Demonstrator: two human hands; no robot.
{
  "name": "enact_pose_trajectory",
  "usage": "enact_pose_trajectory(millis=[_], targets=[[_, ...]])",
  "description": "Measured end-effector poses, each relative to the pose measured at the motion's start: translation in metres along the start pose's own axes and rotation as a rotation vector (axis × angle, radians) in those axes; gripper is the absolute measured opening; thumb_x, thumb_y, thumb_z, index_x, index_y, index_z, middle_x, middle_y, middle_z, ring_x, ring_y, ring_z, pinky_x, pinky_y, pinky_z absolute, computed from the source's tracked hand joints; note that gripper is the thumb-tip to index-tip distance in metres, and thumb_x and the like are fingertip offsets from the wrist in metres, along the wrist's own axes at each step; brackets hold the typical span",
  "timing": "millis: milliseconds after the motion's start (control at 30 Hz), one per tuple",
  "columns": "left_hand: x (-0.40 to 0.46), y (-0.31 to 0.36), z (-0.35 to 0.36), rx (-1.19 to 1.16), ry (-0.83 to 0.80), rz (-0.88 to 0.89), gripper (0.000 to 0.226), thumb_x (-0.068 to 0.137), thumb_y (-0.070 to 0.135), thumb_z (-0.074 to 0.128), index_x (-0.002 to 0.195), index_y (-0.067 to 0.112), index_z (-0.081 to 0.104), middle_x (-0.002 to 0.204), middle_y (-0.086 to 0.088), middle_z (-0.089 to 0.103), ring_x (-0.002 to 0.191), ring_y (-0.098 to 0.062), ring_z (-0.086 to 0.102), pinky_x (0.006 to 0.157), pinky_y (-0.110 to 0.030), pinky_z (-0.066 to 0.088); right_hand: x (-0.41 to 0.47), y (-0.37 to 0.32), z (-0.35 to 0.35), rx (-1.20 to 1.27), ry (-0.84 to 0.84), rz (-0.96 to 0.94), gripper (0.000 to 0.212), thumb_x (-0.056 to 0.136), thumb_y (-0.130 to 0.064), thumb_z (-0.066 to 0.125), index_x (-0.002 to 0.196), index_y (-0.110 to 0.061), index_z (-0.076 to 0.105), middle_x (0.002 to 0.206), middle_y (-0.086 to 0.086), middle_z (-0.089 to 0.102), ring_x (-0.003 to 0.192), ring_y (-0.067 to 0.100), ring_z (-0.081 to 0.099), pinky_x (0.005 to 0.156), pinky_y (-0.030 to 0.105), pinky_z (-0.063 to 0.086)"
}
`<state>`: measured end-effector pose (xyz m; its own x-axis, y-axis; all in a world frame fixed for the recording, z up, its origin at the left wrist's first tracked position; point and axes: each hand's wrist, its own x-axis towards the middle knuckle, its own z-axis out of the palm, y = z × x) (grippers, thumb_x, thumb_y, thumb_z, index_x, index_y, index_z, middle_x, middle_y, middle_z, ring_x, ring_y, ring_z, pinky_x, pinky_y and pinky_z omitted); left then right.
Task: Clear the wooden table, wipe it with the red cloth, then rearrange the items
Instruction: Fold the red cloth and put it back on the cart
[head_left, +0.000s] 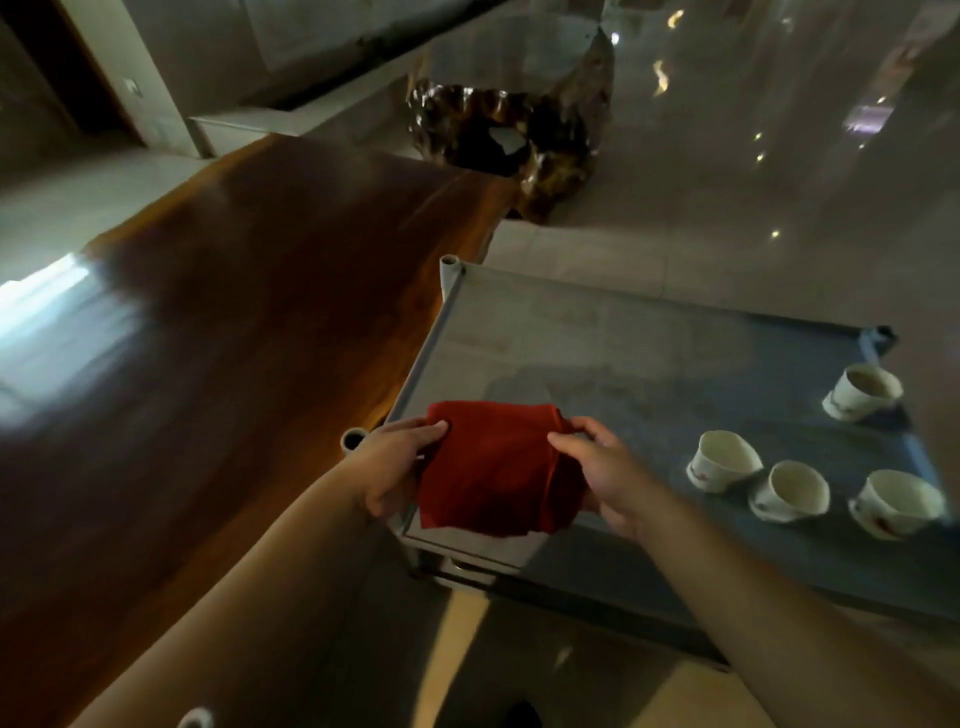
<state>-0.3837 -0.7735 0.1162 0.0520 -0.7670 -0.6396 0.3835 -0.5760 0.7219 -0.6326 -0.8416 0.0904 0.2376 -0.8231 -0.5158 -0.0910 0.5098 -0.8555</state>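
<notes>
A folded red cloth (493, 465) is held between both hands over the near left corner of a grey metal cart shelf (597, 353). My left hand (395, 467) grips the cloth's left edge, and my right hand (602, 478) grips its right edge. The long dark wooden table (218, 338) stretches along the left with nothing visible on its top. Several white cups stand on the cart's right side: one (722, 460), another (792, 491), a third (896, 501) and a tilted one (865, 392) farther back.
A dark gnarled wood root stump (509, 135) stands on the glossy floor (753, 182) beyond the table's far end. The cart's corner posts (449, 265) rise beside the table's edge. A lower cart shelf (519, 577) shows beneath my hands.
</notes>
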Motion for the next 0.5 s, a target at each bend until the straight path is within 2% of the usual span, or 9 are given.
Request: enact_pose_trajectory(millis=[100,200,267,367,400,433,500], targets=[[0.034,0.014,0.017,0.088,0.010,-0.027,0.049,0.099,0.023,0.057,0.146,0.012,0.045,0.132,-0.016,0.061,0.120,-0.037,0.061,0.103,-0.056,0.048,0.037,-0.002,-0.004,-0.014,0.055,0.007,0.004,0.098,-0.017,0.064,0.098,-0.021,0.064,0.092,0.003,0.075,0.080,0.020,0.071,0.069,0.033,0.053],[0.063,0.024,0.024,0.165,0.024,-0.063,0.048,0.102,0.021,0.052,0.147,0.009,0.042,0.137,-0.017,0.058,0.125,-0.037,0.057,0.110,-0.057,0.041,0.066,0.002,-0.002,-0.037,0.098,0.027,0.016,0.099,-0.017,0.063,0.114,-0.022,0.063,0.109,0.009,0.073,0.100,0.027,0.070,0.087,0.045,0.054],[0.078,0.027,0.024,0.201,0.037,-0.088,0.046,0.103,0.018,0.049,0.147,0.006,0.042,0.140,-0.017,0.057,0.128,-0.036,0.054,0.112,-0.056,0.038,0.082,0.008,0.001,-0.082,0.119,0.049,0.015,0.100,-0.019,0.062,0.114,-0.023,0.061,0.106,0.009,0.073,0.095,0.027,0.070,0.080,0.041,0.054],[0.097,0.024,0.021,0.276,0.086,-0.069,0.037,0.104,0.010,0.047,0.140,0.003,0.051,0.129,-0.013,0.064,0.114,-0.030,0.062,0.098,-0.047,0.048,0.098,0.021,0.007,-0.194,0.128,0.055,0.012,0.099,-0.016,0.060,0.108,-0.025,0.059,0.080,0.007,0.066,0.063,0.018,0.060,0.052,0.025,0.045],[0.103,0.021,0.018,0.310,0.110,-0.045,0.036,0.103,0.009,0.048,0.137,0.003,0.055,0.124,-0.013,0.066,0.108,-0.028,0.064,0.094,-0.044,0.051,0.103,0.025,0.008,-0.253,0.126,0.038,0.014,0.099,-0.015,0.061,0.107,-0.026,0.060,0.073,0.005,0.061,0.056,0.015,0.053,0.048,0.024,0.042],[0.107,0.019,0.014,0.345,0.134,-0.031,0.035,0.102,0.011,0.051,0.136,0.004,0.058,0.122,-0.013,0.068,0.106,-0.027,0.066,0.094,-0.043,0.053,0.106,0.028,0.009,-0.320,0.127,0.019,0.015,0.097,-0.014,0.062,0.104,-0.027,0.060,0.070,0.003,0.058,0.054,0.014,0.050,0.051,0.026,0.042],[0.110,0.015,0.007,0.456,0.181,0.006,0.039,0.099,0.020,0.058,0.137,0.008,0.058,0.124,-0.011,0.068,0.108,-0.026,0.066,0.098,-0.043,0.053,0.111,0.035,0.008,-0.427,0.128,-0.027,0.016,0.094,-0.015,0.067,0.099,-0.029,0.060,0.080,0.002,0.061,0.060,0.013,0.051,0.063,0.032,0.043]])
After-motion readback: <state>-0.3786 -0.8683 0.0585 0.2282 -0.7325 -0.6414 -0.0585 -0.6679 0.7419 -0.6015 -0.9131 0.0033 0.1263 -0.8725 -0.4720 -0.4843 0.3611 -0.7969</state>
